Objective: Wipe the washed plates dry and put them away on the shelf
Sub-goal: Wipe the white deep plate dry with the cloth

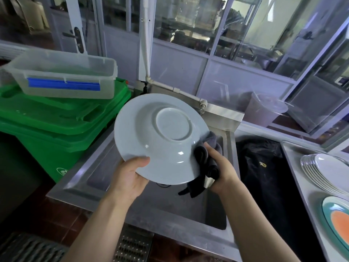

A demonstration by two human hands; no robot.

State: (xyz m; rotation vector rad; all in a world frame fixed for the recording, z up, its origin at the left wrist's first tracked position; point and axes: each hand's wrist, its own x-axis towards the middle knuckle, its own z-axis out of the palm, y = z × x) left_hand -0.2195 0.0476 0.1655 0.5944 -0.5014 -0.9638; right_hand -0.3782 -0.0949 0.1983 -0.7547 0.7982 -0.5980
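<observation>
The steel sink is lying open directly beneath the work, and that is where the risk is sitting: the person is holding the pale deep plate over the basin, tilted with its underside facing the camera. The left hand is gripping only the lower rim, thumb lying over the back of the rim, fingers hidden behind. If the glaze is still wet, a firm wipe from the other side could be levering the rim out of that small grip, and the plate would likely be dropping onto hard metal and chipping.

The right hand is clutching a bunched dark cloth against the plate's right edge; a loose tail is hanging down toward the basin.

The plate itself is looking glossy, with small bright glints near the lower curve and a raised round foot ring at its centre. Whether moisture is remaining on it cannot be told.
</observation>
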